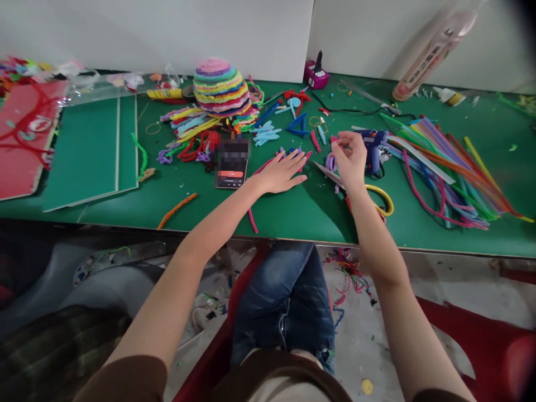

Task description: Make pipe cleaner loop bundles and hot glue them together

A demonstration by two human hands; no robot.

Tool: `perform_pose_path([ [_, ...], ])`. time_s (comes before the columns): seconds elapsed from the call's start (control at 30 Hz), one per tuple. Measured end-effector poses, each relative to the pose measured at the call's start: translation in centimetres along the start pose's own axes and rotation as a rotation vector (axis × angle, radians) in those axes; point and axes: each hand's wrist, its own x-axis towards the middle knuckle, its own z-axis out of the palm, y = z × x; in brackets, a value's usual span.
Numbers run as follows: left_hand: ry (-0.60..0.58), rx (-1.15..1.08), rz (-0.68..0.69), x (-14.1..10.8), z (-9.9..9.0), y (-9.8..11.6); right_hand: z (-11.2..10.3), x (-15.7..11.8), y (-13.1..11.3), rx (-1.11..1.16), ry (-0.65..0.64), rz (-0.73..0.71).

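My left hand (282, 172) lies flat on the green table with its fingers spread, over some pink and purple pipe cleaner pieces. A long pink pipe cleaner (253, 220) runs out from under that wrist toward the table's front edge. To its right, my right hand (352, 159) pinches a small pink pipe cleaner piece (334, 139) between thumb and fingertips. Curled purple pipe cleaner (330, 163) lies just below those fingertips. Scissors with yellow and red handles (387, 200) lie partly hidden under my right wrist. A blue glue gun (374, 149) sits right behind my right hand.
A phone (231, 167) lies left of my left hand. Behind it stands a striped, colourful pipe cleaner dome (220, 89). Loose pipe cleaners (456, 167) spread out at right. Green boards (92, 151) are at left, and a clear pink-labelled bottle (435, 53) leans at the back.
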Motion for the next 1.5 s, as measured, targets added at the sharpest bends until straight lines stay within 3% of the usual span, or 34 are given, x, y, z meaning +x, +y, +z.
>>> perform_pose_path([
  [0.23, 0.373, -0.132, 0.054, -0.1, -2.5, 0.5, -0.8, 0.2, 0.2, -0.050, 0.003, -0.028],
  [0.43, 0.498, -0.201, 0.036, -0.7, -3.5, 2.1, -0.4, -0.6, -2.6, 0.014, -0.102, -0.028],
  [0.57, 0.469, -0.198, 0.075, -1.0, -3.7, 2.4, 0.4, -1.4, -4.9, 0.129, -0.234, 0.045],
  [0.73, 0.402, -0.175, 0.098, -0.9, -3.5, 2.3, 1.0, -1.8, -5.6, 0.229, -0.253, 0.135],
  [0.93, 0.371, -0.183, 0.100, -0.9, -3.5, 2.5, 0.8, -2.0, -5.4, 0.205, -0.148, 0.000],
  [1.1, 0.314, -0.173, 0.192, -0.5, -3.4, 1.3, 0.6, -2.0, -5.3, 0.094, -0.203, -0.096],
  [1.27, 0.263, -0.173, 0.237, -0.4, -3.5, 0.2, 0.6, -2.2, -5.5, 0.052, -0.134, -0.203],
  [1.5, 0.246, -0.111, 0.232, -0.9, -4.1, 0.5, 0.6, -2.3, -5.1, 0.015, -0.305, -0.147],
])
